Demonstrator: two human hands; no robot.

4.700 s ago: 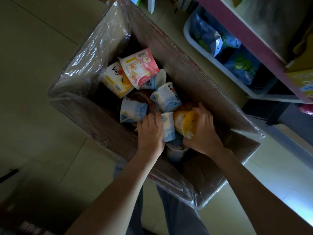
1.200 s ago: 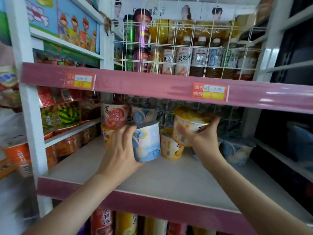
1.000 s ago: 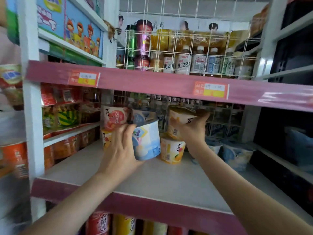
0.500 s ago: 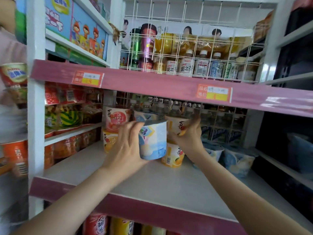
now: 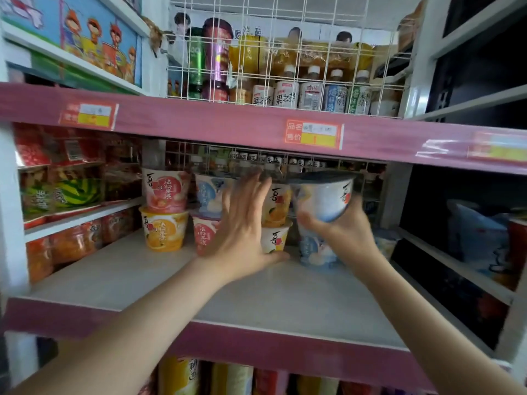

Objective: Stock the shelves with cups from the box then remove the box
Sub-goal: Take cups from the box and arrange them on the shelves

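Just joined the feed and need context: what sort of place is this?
Most likely a small grocery shop: pink-edged shelves carry price tags, bottled drinks stand in rows, and cups are stacked two high.

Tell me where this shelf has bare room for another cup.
Bare board runs along the whole front of the shelf, between the stacked cups and the pink front edge; widest front-left, before the orange cup. The back centre is crowded: the left hand is spread there and the right hand holds a blue cup.
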